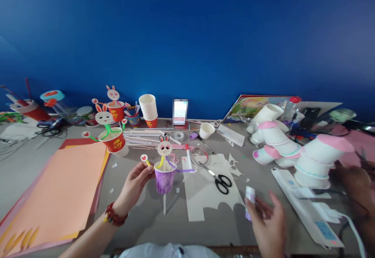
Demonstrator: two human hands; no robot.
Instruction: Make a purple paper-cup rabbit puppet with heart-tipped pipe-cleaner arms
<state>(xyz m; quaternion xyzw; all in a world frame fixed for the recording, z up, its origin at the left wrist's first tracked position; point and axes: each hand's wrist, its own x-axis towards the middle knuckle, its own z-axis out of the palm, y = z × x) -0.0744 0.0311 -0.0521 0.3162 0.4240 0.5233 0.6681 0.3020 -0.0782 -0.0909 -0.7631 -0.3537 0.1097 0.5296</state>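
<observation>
A purple-coloured paper cup rabbit (164, 180) stands up in front of me, with a white rabbit head on top and a white stick below it. My left hand (139, 180) pinches its yellow arm beside the cup's rim; that arm ends in a white disc (144, 158) with a red heart. The rabbit's purple arm (183, 170) reaches out to the right. In my right hand (266, 219), low on the right, is a white and purple glue stick (250, 201). A purple cap (193, 136) lies further back on the table.
Black-handled scissors (219, 180) lie on cut white paper (199, 203). Coloured sheets (64, 180) are stacked at left, below red cup rabbits (114, 143). A power strip (307, 211) and joined white cups (313, 164) stand at right, near another person's hand (351, 180).
</observation>
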